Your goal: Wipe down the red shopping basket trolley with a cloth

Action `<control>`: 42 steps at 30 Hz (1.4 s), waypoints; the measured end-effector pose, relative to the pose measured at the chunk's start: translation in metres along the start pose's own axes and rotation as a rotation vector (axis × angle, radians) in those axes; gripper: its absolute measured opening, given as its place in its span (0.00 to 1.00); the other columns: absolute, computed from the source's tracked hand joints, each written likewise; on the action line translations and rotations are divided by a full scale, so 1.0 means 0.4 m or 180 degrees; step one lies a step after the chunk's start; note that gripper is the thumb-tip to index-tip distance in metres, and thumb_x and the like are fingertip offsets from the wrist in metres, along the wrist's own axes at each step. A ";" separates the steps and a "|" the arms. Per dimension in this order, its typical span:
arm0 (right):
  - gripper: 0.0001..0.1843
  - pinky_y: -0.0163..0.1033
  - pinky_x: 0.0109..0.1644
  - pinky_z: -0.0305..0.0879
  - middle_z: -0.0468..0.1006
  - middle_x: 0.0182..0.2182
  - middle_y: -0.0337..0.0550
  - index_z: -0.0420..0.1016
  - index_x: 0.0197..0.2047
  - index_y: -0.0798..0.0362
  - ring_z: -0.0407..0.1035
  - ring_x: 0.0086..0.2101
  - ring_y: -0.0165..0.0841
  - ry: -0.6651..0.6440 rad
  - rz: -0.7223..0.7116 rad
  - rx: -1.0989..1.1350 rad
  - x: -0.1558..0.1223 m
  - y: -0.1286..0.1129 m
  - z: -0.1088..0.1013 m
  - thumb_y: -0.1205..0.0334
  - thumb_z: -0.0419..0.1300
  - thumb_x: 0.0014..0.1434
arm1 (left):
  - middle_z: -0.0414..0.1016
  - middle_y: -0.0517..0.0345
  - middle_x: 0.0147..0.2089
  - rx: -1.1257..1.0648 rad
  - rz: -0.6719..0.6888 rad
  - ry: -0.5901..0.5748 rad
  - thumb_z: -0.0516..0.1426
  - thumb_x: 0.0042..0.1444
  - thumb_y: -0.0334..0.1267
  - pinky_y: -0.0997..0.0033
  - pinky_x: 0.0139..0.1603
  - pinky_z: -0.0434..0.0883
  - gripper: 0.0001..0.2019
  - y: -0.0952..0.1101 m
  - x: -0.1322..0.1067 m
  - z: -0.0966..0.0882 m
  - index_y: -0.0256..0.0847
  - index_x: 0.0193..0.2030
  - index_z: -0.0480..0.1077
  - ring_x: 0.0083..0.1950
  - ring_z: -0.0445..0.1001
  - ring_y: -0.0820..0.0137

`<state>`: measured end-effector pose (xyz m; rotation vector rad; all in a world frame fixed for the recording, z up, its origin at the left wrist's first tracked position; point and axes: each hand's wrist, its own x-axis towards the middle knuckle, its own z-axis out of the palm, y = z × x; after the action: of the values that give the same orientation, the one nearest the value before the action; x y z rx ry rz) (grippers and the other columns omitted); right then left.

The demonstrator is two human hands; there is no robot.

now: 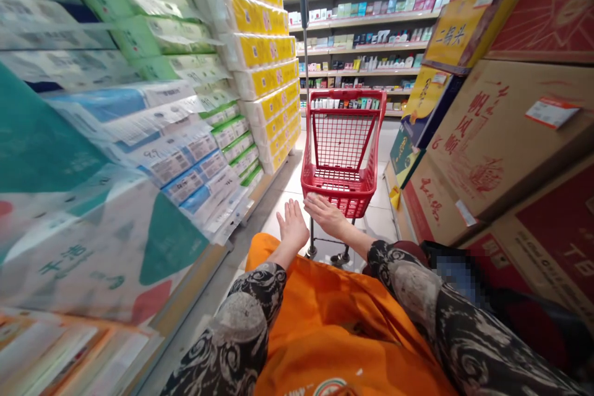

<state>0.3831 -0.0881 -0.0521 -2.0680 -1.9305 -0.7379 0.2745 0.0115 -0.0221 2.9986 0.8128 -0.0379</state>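
A small red shopping cart stands in the aisle straight ahead, its wire basket empty. My right hand rests flat against the cart's near rim, fingers stretched out to the left. My left hand hovers just left of it, fingers straight and pointing forward, holding nothing and close to the cart's near left corner. Both forearms wear dark patterned sleeves over an orange apron.
Stacked packs of tissue and toilet paper fill the shelving on the left. Large brown and red cardboard boxes are piled on the right. Shelves of small boxed goods close the aisle's far end. A grey pole rises behind the cart.
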 end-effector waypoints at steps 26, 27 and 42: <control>0.18 0.51 0.63 0.55 0.72 0.53 0.54 0.71 0.51 0.60 0.56 0.60 0.38 -0.0081 0.0246 -0.0067 -0.165 0.020 0.011 0.75 0.50 0.59 | 0.35 0.41 0.71 -0.0087 0.0403 0.0114 0.51 0.47 0.31 0.46 0.66 0.44 0.40 0.068 -0.014 0.002 0.26 0.67 0.39 0.71 0.38 0.59; 0.18 0.50 0.63 0.56 0.71 0.53 0.53 0.71 0.52 0.60 0.56 0.60 0.38 -0.0023 0.0243 -0.0049 -0.166 0.018 0.002 0.75 0.50 0.59 | 0.35 0.41 0.71 -0.0088 0.0422 0.0108 0.50 0.47 0.31 0.46 0.66 0.44 0.40 0.074 -0.013 0.003 0.26 0.67 0.39 0.71 0.39 0.59; 0.19 0.52 0.61 0.60 0.73 0.52 0.50 0.71 0.52 0.58 0.57 0.59 0.37 0.0318 0.0408 -0.0175 -0.233 0.022 -0.012 0.75 0.47 0.61 | 0.37 0.40 0.71 0.0038 0.0734 0.0138 0.49 0.49 0.32 0.45 0.66 0.45 0.38 0.137 -0.027 -0.002 0.26 0.67 0.41 0.70 0.40 0.58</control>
<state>0.3894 -0.1723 -0.0929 -2.1205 -1.7257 -0.8566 0.2930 -0.0410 -0.0194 3.0922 0.4661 0.0286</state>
